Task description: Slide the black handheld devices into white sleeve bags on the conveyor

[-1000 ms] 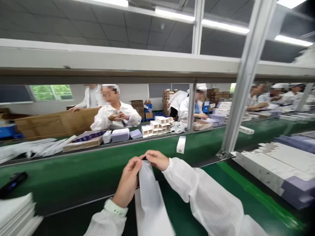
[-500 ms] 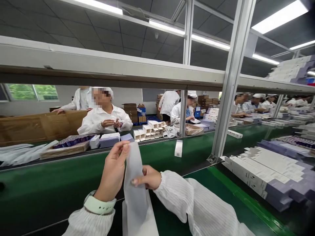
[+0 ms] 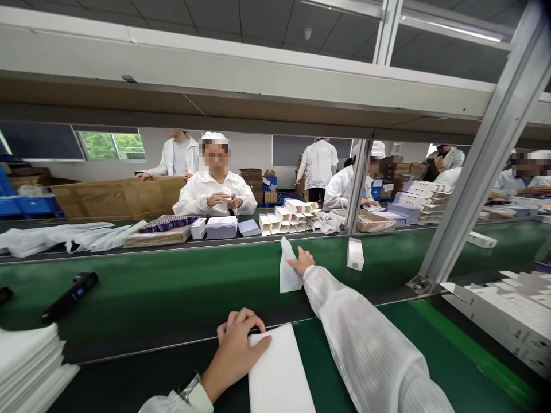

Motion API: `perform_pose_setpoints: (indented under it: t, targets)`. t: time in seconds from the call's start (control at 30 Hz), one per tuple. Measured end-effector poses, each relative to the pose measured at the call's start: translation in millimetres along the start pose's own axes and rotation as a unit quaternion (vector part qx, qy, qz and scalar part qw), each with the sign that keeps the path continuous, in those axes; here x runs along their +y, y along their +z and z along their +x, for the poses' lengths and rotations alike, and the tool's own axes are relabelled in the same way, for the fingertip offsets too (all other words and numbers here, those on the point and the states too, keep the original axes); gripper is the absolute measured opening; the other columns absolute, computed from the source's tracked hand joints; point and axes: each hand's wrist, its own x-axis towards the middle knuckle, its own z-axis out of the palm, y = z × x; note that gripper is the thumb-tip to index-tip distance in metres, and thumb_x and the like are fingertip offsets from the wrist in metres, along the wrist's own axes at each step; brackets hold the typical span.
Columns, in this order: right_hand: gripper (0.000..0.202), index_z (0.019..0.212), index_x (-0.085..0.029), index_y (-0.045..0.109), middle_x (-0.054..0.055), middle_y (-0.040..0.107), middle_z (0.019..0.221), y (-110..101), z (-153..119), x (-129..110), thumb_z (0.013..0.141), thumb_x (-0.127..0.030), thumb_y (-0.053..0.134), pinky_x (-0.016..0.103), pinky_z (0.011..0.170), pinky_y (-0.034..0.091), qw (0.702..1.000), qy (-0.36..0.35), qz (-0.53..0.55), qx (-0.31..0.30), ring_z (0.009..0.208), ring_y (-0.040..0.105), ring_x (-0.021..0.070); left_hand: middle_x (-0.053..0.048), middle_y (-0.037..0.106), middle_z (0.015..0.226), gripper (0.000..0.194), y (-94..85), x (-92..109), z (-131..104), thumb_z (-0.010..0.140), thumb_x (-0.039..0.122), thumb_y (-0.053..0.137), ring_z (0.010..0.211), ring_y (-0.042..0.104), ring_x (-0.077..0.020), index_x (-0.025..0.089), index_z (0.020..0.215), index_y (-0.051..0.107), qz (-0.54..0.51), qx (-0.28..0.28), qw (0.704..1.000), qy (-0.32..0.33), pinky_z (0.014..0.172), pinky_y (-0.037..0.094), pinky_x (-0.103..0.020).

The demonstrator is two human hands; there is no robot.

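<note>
My right hand (image 3: 305, 261) is stretched out over the green conveyor belt. It grips the edge of a thin white translucent sleeve (image 3: 290, 274) between thumb and fingers, with the lower end of the sleeve at the belt. Nearer to me, my left hand (image 3: 241, 351) is closed around the upper left corner of a long white foam sheet (image 3: 279, 373), its thumb on top. Whether this is one sheet or several stacked, I cannot tell. A small white box (image 3: 355, 254) stands on the belt to the right of my right hand.
A stack of white foam sheets (image 3: 30, 367) sits at lower left. Behind it lies a black device (image 3: 71, 297) on the belt. Flat white cartons (image 3: 508, 315) lie at right, beyond a slanted metal post (image 3: 482, 155). Across the belt, a co-worker (image 3: 215, 195) sits behind open boxes (image 3: 284, 219).
My right hand has moved forward with the thin sleeve, from in front of me out to the belt. My left hand has let go of it and come down onto the foam sheet. The view has turned left.
</note>
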Motion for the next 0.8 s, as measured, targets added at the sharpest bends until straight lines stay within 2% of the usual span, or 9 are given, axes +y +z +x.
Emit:
perform_pose_setpoints:
  t: [0.07, 0.13, 0.17, 0.23, 0.3, 0.4, 0.57, 0.7, 0.8]
  targets:
    - [0.071, 0.127, -0.013, 0.029, 0.017, 0.030, 0.127, -8.6, -7.3, 0.8, 0.067, -0.037, 0.057, 0.045, 0.092, 0.022, 0.995, -0.039, -0.061, 0.074, 0.118, 0.025, 0.0308, -0.001, 0.054, 0.086, 0.013, -1.2, -0.4, 2.9, 0.068, 0.037, 0.050, 0.096, 0.041, -0.0254, 0.025, 0.068, 0.054, -0.020, -0.002, 1.000, -0.001, 0.083, 0.023, -0.044]
    - [0.056, 0.124, -0.014, 0.033, 0.015, 0.040, 0.119, -16.6, -25.2, -0.2, 0.075, -0.035, 0.047, 0.042, 0.090, 0.027, 0.984, -0.126, -0.079, 0.096, 0.112, 0.035, 0.0262, -0.001, 0.055, 0.082, 0.013, -1.0, -1.5, 5.1, 0.067, 0.037, 0.052, 0.094, 0.041, -0.0263, 0.024, 0.066, 0.054, -0.045, -0.003, 0.999, -0.005, 0.081, 0.023, -0.043]
    - [0.048, 0.120, -0.015, 0.039, 0.013, 0.048, 0.110, -19.0, -38.7, -0.9, 0.076, -0.034, 0.045, 0.038, 0.086, 0.032, 0.980, -0.174, -0.066, 0.069, 0.104, 0.042, 0.0232, -0.001, 0.056, 0.081, 0.013, -0.5, -2.0, 5.9, 0.066, 0.037, 0.052, 0.093, 0.042, -0.0268, 0.025, 0.065, 0.055, -0.054, 0.000, 0.999, -0.008, 0.080, 0.023, -0.042]
    - [0.035, 0.107, -0.017, 0.050, 0.007, 0.057, 0.089, -18.7, -72.7, -2.2, 0.077, -0.034, 0.045, 0.030, 0.074, 0.039, 0.969, -0.242, -0.004, -0.048, 0.083, 0.052, 0.0172, -0.001, 0.057, 0.079, 0.013, 0.6, -2.8, 6.9, 0.066, 0.038, 0.052, 0.092, 0.042, -0.0274, 0.025, 0.064, 0.056, -0.061, 0.011, 0.998, -0.013, 0.079, 0.022, -0.042]
    - [0.033, 0.100, -0.018, 0.054, 0.002, 0.059, 0.076, -11.6, -108.9, -3.0, 0.073, -0.037, 0.052, 0.025, 0.064, 0.041, 0.949, -0.265, 0.054, -0.164, 0.070, 0.054, 0.0136, -0.001, 0.058, 0.079, 0.015, 1.3, -3.9, 7.6, 0.067, 0.040, 0.052, 0.091, 0.043, -0.0278, 0.027, 0.066, 0.058, -0.060, 0.023, 0.998, -0.014, 0.078, 0.022, -0.041]
    - [0.042, 0.101, -0.020, 0.055, -0.001, 0.058, 0.073, 4.3, -146.1, -4.5, 0.064, -0.036, 0.063, 0.022, 0.061, 0.040, 0.924, -0.302, 0.083, -0.221, 0.068, 0.054, 0.0119, -0.001, 0.060, 0.084, 0.019, 0.9, -8.8, 9.3, 0.066, 0.046, 0.052, 0.093, 0.044, -0.0284, 0.028, 0.069, 0.059, -0.055, 0.023, 0.998, -0.007, 0.079, 0.024, -0.039]
    - [0.028, 0.092, -0.020, 0.061, -0.001, 0.057, 0.072, 11.0, -155.3, -6.8, 0.065, -0.029, 0.062, 0.020, 0.061, 0.041, 0.933, -0.302, 0.089, -0.174, 0.067, 0.052, 0.0103, -0.002, 0.060, 0.090, 0.026, 0.2, -20.6, 15.5, 0.064, 0.050, 0.054, 0.095, 0.047, -0.0290, 0.031, 0.079, 0.061, -0.062, 0.028, 0.998, -0.012, 0.081, 0.031, -0.037]
    - [0.022, 0.084, -0.019, 0.063, -0.001, 0.057, 0.070, 8.4, -155.8, -7.4, 0.066, -0.031, 0.061, 0.021, 0.060, 0.041, 0.942, -0.273, 0.110, -0.160, 0.065, 0.052, 0.0109, -0.003, 0.057, 0.098, 0.041, -3.7, -15.2, 18.1, 0.061, 0.047, 0.060, 0.096, 0.049, -0.0260, 0.029, 0.097, 0.056, -0.143, 0.040, 0.989, 0.007, 0.076, 0.041, -0.033]
    - [0.020, 0.072, -0.018, 0.060, -0.001, 0.057, 0.069, 10.5, -155.7, -7.0, 0.063, -0.036, 0.064, 0.022, 0.058, 0.040, 0.941, -0.276, 0.116, -0.157, 0.064, 0.051, 0.0112, -0.004, 0.056, 0.098, 0.032, -10.8, -3.3, 19.6, 0.060, 0.045, 0.061, 0.100, 0.046, -0.0257, 0.028, 0.087, 0.060, -0.177, 0.002, 0.983, 0.047, 0.079, 0.041, -0.033]
